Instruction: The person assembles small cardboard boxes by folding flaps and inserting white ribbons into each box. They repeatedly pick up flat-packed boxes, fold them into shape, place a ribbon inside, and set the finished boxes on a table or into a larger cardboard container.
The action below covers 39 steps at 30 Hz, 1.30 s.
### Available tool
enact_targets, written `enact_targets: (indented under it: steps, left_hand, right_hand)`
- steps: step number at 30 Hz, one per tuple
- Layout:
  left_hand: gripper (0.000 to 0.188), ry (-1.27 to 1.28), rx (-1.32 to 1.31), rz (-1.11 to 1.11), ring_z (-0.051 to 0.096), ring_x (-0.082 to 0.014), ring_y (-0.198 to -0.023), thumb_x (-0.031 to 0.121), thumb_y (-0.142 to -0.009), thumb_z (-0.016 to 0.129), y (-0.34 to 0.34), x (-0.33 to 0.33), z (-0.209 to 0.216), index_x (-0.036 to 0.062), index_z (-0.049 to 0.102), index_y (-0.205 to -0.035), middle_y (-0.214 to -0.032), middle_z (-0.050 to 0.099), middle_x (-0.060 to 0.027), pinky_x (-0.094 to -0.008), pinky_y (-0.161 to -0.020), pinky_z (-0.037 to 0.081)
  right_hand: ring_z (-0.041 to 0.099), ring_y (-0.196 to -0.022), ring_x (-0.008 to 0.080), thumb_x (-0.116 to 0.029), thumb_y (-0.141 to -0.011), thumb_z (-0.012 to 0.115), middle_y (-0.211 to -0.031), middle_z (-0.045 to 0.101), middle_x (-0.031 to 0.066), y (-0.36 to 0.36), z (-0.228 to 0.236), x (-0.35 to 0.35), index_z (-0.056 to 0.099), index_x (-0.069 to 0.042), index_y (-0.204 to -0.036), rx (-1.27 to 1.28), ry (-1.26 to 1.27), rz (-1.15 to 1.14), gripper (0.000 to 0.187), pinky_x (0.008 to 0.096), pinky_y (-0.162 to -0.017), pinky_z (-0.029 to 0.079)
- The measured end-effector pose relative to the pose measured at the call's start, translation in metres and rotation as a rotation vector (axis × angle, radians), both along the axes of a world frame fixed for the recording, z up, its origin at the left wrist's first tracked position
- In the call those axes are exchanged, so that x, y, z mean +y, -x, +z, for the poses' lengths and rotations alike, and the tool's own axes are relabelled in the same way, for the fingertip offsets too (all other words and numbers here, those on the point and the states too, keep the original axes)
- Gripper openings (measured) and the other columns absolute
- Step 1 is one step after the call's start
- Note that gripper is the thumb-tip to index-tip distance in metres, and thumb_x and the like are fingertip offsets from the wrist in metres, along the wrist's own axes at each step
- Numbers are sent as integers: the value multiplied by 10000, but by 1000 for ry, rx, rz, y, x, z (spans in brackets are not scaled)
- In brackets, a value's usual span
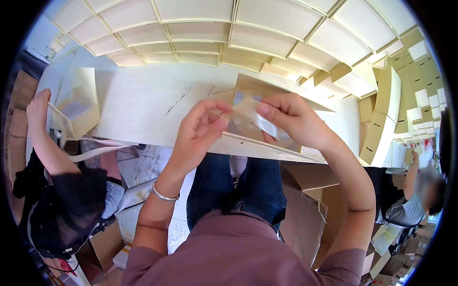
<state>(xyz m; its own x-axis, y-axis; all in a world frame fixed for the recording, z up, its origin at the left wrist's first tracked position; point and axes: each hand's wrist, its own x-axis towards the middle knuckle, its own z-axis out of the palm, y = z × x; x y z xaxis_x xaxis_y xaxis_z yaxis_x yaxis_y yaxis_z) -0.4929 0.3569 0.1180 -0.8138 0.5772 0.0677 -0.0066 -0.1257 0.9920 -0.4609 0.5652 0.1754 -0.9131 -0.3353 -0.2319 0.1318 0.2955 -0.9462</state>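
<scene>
In front of me, just above the table edge, my right hand (291,117) pinches a pale, glossy, see-through piece (260,117) between thumb and fingers. My left hand (202,126) is closed in a pinch at the left end of this piece, its fingertips slightly blurred. I cannot make out exactly what the piece is; it looks like thin film or a strip. Behind and beneath it lies an open cream cardboard box (255,85), with part of its inside hidden by my hands.
Stacked cream boxes (198,33) form a wall along the far side of the white table (143,100), with more boxes (384,114) at right. At left a co-worker's hand (38,107) is at an open box (78,107). A brown carton (303,224) stands below, right of my legs.
</scene>
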Motion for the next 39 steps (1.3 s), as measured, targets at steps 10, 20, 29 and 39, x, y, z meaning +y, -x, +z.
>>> enact_targets:
  steps: [10, 20, 29, 39]
  left_hand:
    - [165, 186, 181, -222, 496, -66, -602, 118, -800, 603, 47, 22, 19, 0, 602, -915, -716, 588, -37, -213, -552, 406]
    - [141, 480, 387, 10, 436, -44, -600, 129, -824, 598, 60, 6, 34, -12, 601, -826, -648, 527, 16, -191, -543, 360]
    - [153, 474, 346, 34, 416, -37, -605, 137, -842, 571, 61, 4, 29, -9, 594, -805, -641, 500, 30, -192, -545, 346]
    - [184, 495, 330, -196, 447, -53, -573, 156, -870, 501, 72, 26, 20, 6, 604, -847, -620, 521, 3, -190, -520, 345]
  right_hand:
    - [535, -497, 180, -175, -895, 478, -586, 562, 95, -18, 6, 5, 564, -24, -869, 481, -347, -334, 176, 287, -490, 423]
    - [562, -498, 297, -101, -804, 548, -578, 568, 141, -38, 1, 26, 519, -34, -742, 666, -1189, -439, 95, 361, -456, 433]
    - [512, -548, 105, -42, -814, 479, -596, 524, 44, -90, 46, 89, 526, -11, -958, 319, 608, -300, 155, 226, -491, 398]
    - [480, -1071, 240, -233, -905, 468, -1121, 536, 164, -165, 52, 233, 444, 37, -1190, 994, 293, -717, 393, 397, -978, 332]
